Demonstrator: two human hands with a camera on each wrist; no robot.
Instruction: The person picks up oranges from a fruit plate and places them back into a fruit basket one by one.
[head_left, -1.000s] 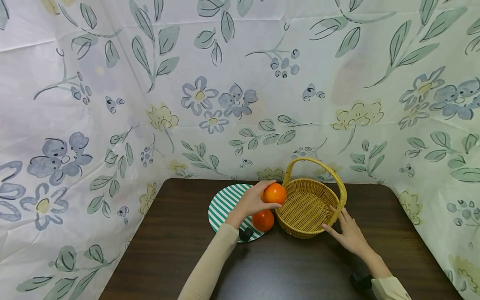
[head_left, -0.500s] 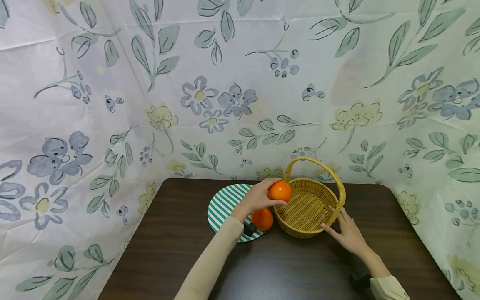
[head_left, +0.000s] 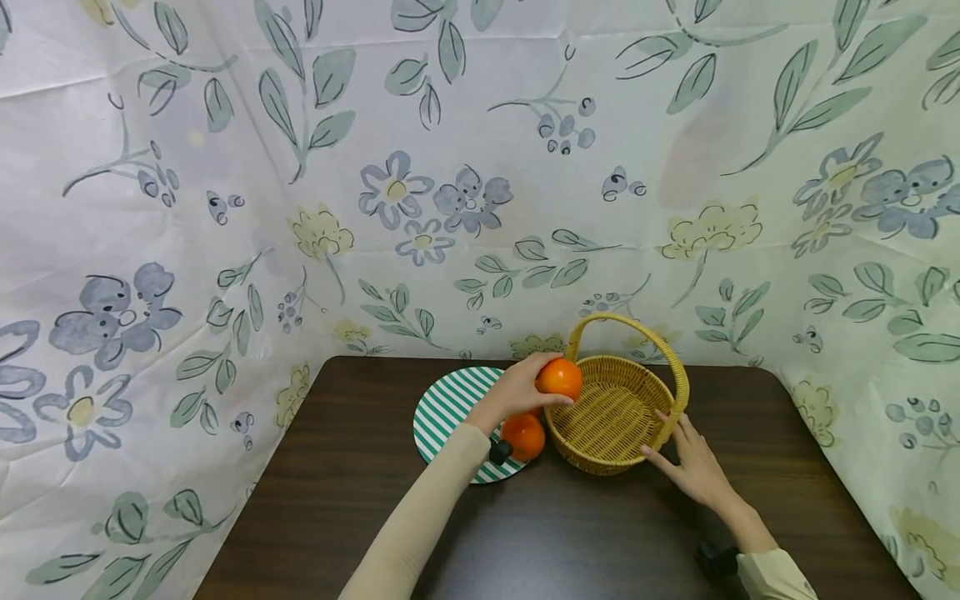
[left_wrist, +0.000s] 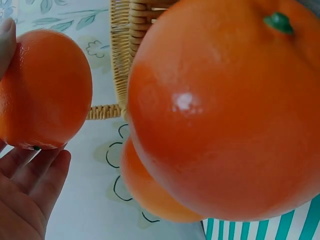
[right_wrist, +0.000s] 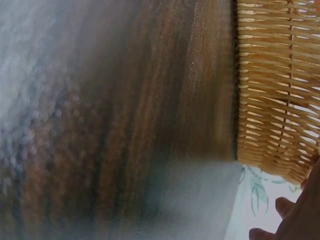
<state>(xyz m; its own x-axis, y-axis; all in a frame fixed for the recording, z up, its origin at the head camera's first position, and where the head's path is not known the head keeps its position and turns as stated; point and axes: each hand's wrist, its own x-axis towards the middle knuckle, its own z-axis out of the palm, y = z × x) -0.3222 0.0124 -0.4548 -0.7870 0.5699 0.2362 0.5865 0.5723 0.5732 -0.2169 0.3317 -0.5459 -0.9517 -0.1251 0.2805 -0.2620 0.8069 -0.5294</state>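
My left hand (head_left: 517,390) grips an orange (head_left: 559,381) between thumb and fingers, raised over the left rim of the yellow wicker basket (head_left: 611,417). In the left wrist view that held orange (left_wrist: 47,90) shows its small green stem spot underneath. Below the hand, another orange (head_left: 522,437) lies on a round, green-and-white striped plate (head_left: 450,408), with a further orange (left_wrist: 155,190) partly hidden behind it. My right hand (head_left: 697,467) holds the basket's right rim near the foot of the handle, one fingertip showing inside. No fruit shows inside the basket.
Everything stands on a dark wooden table (head_left: 345,500) near its back edge. Floral cloth (head_left: 480,167) hangs behind and along both sides. The tall arched handle (head_left: 637,325) spans the basket from back left to front right.
My left hand has carried its orange a little to the right, to the basket's rim, then nearly stopped. The right hand and basket have stayed in place.
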